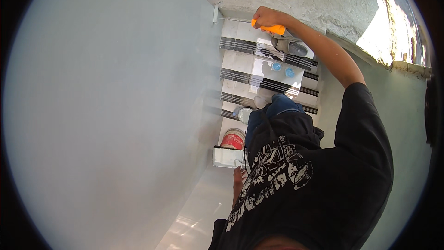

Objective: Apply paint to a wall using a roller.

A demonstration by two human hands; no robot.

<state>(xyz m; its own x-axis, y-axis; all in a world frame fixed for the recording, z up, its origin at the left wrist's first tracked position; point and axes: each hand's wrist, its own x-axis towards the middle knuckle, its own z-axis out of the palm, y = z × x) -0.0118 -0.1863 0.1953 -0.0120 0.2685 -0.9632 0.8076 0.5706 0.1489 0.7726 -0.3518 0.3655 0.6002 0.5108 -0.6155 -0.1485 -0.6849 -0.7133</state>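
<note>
My right hand (268, 18) is stretched out ahead, closed round the orange handle (275, 29) of a paint roller. The thin metal rod leads left to the roller's narrow white sleeve (215, 14), which sits against the far edge of the big pale grey wall (115, 97). Low by my side, my left hand (240, 173) is partly covered by my dark shirt. Its fingertips lie beside a white rectangular surface (225, 157); whether they grip anything does not show. Just past that surface stands a round bucket with a red label (232, 140).
Steps with black ridged strips (238, 45) run between two walls. An open can of pale paint (245, 115) stands near my legs. Two blue-topped containers (283, 69) and grey shoes (289, 45) are farther along. A rough concrete ledge (296, 0) crosses the far end.
</note>
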